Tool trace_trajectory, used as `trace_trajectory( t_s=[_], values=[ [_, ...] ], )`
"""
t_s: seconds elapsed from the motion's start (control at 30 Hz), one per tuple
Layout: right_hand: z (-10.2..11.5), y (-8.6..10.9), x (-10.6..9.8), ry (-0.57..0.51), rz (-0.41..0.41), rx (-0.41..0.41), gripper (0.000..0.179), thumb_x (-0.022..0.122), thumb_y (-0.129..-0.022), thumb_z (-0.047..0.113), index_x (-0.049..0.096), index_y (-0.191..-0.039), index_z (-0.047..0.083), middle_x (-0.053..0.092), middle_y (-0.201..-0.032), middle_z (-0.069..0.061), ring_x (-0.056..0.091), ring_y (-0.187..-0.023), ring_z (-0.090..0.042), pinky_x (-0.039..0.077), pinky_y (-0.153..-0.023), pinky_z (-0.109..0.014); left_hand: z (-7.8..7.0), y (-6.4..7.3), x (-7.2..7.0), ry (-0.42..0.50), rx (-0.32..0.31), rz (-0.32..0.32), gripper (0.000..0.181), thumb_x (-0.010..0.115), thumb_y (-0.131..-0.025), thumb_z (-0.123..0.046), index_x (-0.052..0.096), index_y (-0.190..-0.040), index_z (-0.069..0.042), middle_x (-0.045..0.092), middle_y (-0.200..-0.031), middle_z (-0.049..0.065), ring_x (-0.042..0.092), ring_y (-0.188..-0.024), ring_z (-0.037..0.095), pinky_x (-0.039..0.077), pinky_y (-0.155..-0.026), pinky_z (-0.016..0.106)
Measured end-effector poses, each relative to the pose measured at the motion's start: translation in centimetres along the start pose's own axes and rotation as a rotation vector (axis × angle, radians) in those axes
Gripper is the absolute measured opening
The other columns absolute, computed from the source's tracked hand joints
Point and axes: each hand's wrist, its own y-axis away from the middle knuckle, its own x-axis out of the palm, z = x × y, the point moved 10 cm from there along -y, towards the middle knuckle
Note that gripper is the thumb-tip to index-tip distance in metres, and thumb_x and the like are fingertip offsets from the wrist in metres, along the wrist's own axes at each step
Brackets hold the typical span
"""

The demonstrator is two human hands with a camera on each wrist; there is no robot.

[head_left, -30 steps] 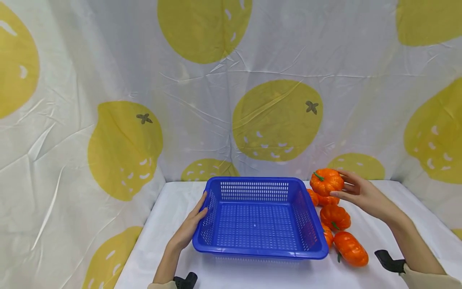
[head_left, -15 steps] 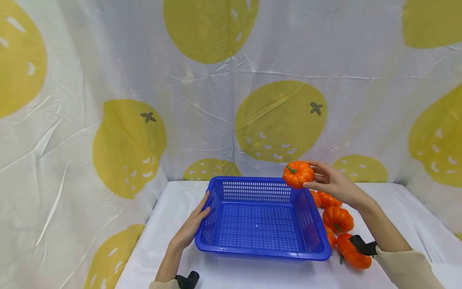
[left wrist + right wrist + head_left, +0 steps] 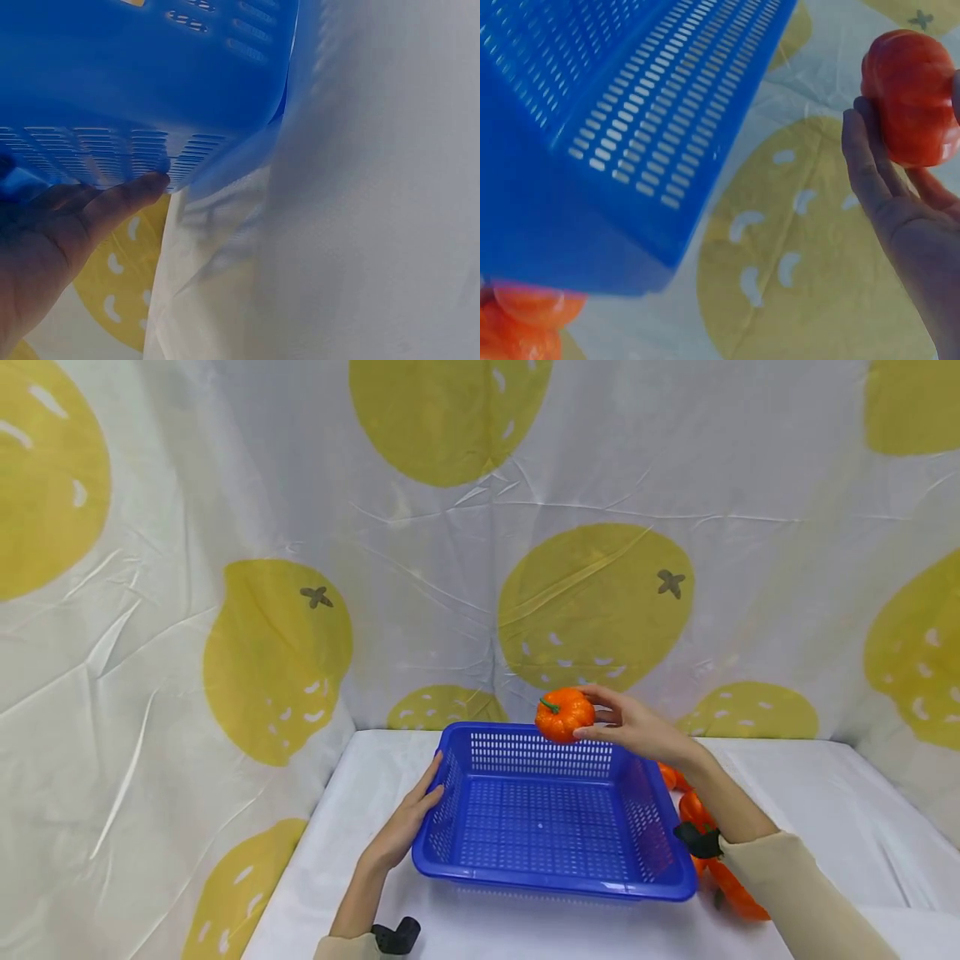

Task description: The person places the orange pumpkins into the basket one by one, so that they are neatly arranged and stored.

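My right hand (image 3: 637, 727) holds a small orange pumpkin (image 3: 564, 715) with a green stem by its right side, over the back rim of a blue plastic basket (image 3: 555, 887). In the right wrist view, the fingers and thumb are round the pumpkin (image 3: 911, 97), clear of the basket's perforated wall (image 3: 649, 112). My left hand (image 3: 405, 822) rests against the basket's left side with its fingers extended along it. The left wrist view shows the thumb touching the slotted outer wall (image 3: 97, 146); the other fingers are partly hidden. Nothing lies on the basket's floor.
Several orange pumpkins (image 3: 738, 893) lie on the white tablecloth (image 3: 810, 793) right of the basket, partly hidden by my right forearm. A lemon-print curtain (image 3: 420, 610) hangs behind the table and at both sides.
My right hand has carried the pumpkin leftward, from above the other pumpkins to over the basket's back rim. The left hand stays at the basket's left side.
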Motion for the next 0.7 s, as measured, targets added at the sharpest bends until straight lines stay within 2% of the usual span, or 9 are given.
trace_trajectory(
  t_s=[0.2,0.3,0.43,0.53,0.7],
  values=[
    [0.0,-2.6,2.5,0.015,0.039,-0.048,0.065,0.073,-0.097,0.019,0.044,-0.154,0.008,0.057,-0.149,-0.016,0.059,-0.135,-0.034,0.054,-0.100,-0.022,0.0,-0.1,-0.1,-0.005,0.001,0.006,0.061,0.036,-0.113,-0.029,0.011,-0.168,-0.023,0.004,-0.177,0.006,-0.004,-0.163,0.032,-0.001,-0.130,0.059],
    [0.0,-3.6,4.0,0.016,0.081,-0.071,0.066,0.073,-0.097,0.018,0.043,-0.154,0.006,0.056,-0.150,-0.018,0.057,-0.137,-0.036,0.054,-0.104,-0.026,-0.1,0.0,0.0,-0.005,0.004,0.004,0.061,0.037,-0.113,-0.029,0.011,-0.168,-0.023,0.004,-0.177,0.006,-0.004,-0.163,0.032,-0.001,-0.130,0.059],
    [-0.2,-4.8,5.8,0.028,0.129,-0.085,0.067,0.073,-0.097,0.019,0.041,-0.156,0.008,0.054,-0.152,-0.018,0.055,-0.140,-0.037,0.052,-0.110,-0.040,-0.3,-0.1,0.0,-0.003,0.012,-0.003,0.062,0.037,-0.112,-0.028,0.012,-0.168,-0.022,0.005,-0.177,0.007,-0.003,-0.163,0.033,-0.001,-0.130,0.059],
    [-0.9,-5.6,7.0,0.028,0.155,-0.074,0.067,0.072,-0.098,0.018,0.041,-0.156,0.009,0.055,-0.151,-0.019,0.056,-0.139,-0.038,0.051,-0.110,-0.049,-0.4,-0.1,0.2,-0.002,0.015,0.003,0.062,0.037,-0.112,-0.028,0.011,-0.168,-0.021,0.004,-0.176,0.008,-0.004,-0.163,0.034,-0.002,-0.130,0.060],
    [-2.3,-6.1,9.0,-0.021,0.220,-0.044,0.065,0.069,-0.100,0.018,0.037,-0.156,0.005,0.052,-0.152,-0.024,0.055,-0.138,-0.044,0.054,-0.107,-0.047,-0.4,-0.2,0.7,0.002,0.018,0.008,0.061,0.037,-0.113,-0.026,0.012,-0.168,-0.020,0.005,-0.176,0.007,-0.003,-0.163,0.033,-0.002,-0.130,0.059]
  ],
)
